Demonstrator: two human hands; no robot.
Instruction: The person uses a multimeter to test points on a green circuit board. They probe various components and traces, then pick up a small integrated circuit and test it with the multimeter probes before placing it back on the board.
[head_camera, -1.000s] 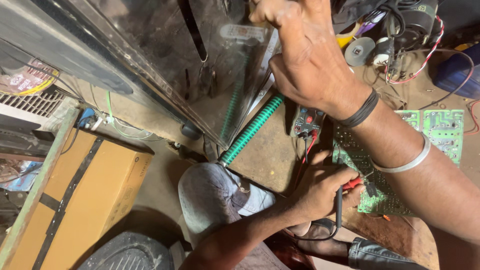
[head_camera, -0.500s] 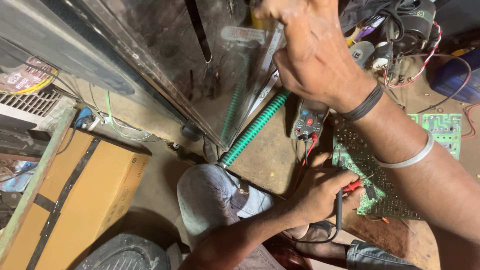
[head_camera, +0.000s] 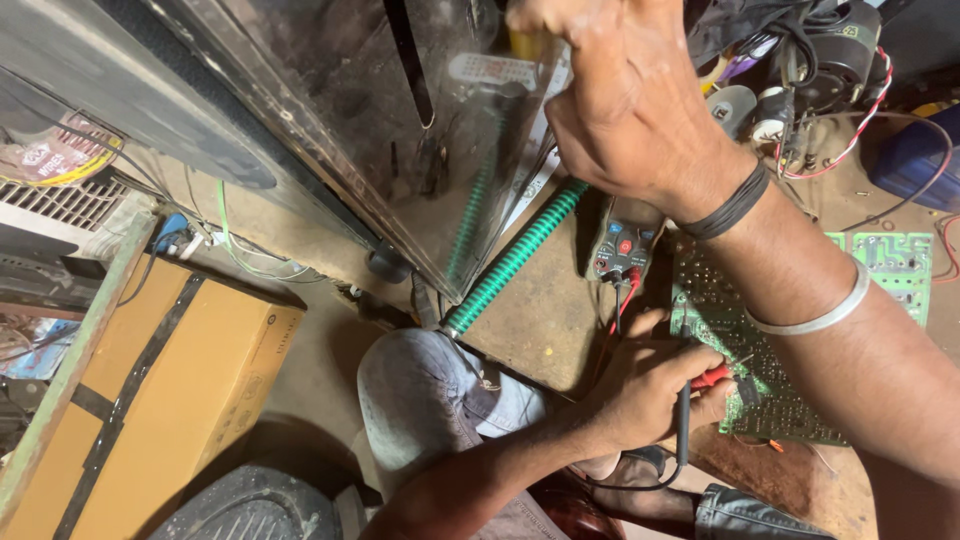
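Observation:
My right hand (head_camera: 625, 110) is raised at the top centre, fist closed around a tool with a yellow handle (head_camera: 524, 42); most of the tool is hidden. The hand is against the edge of a large glossy dark panel (head_camera: 340, 130). Lower down, my left hand (head_camera: 650, 390) pinches a red test probe (head_camera: 712, 377) with a black lead and holds its tip on a green circuit board (head_camera: 730, 310). A small grey multimeter (head_camera: 620, 240) lies between the two hands with its leads plugged in.
A green ribbed hose (head_camera: 510, 262) runs diagonally beneath the panel. A second green board (head_camera: 900, 262) lies at the right. Tangled wires and coils (head_camera: 830, 80) fill the top right. A brown cardboard box (head_camera: 180, 380) stands at the left, and my knee (head_camera: 420, 400) is below.
My right hand shifted slightly along the panel's edge, still gripping the tool. The left hand has kept the probe on the board.

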